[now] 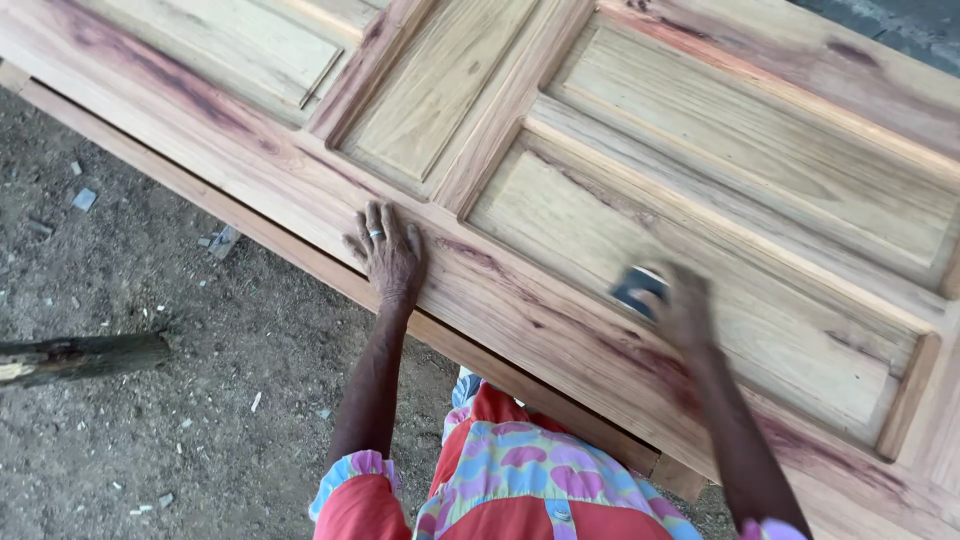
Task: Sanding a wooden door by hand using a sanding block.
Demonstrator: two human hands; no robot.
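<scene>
A large panelled wooden door (pixel 560 150) lies flat in front of me, pale in its recessed panels and reddish along its near frame. My left hand (pixel 388 252) rests flat on that near frame rail with fingers spread; it wears a ring. My right hand (pixel 682 305) is blurred and pressed onto the lower part of a recessed panel. It holds a small dark sanding pad (pixel 636 287) against the wood. Nothing hides either hand.
Bare dirt ground (pixel 150 400) with small scraps lies to the left, below the door's edge. A rough dark log (pixel 80 358) juts in from the left. My red and patterned clothing (pixel 520 480) shows at the bottom.
</scene>
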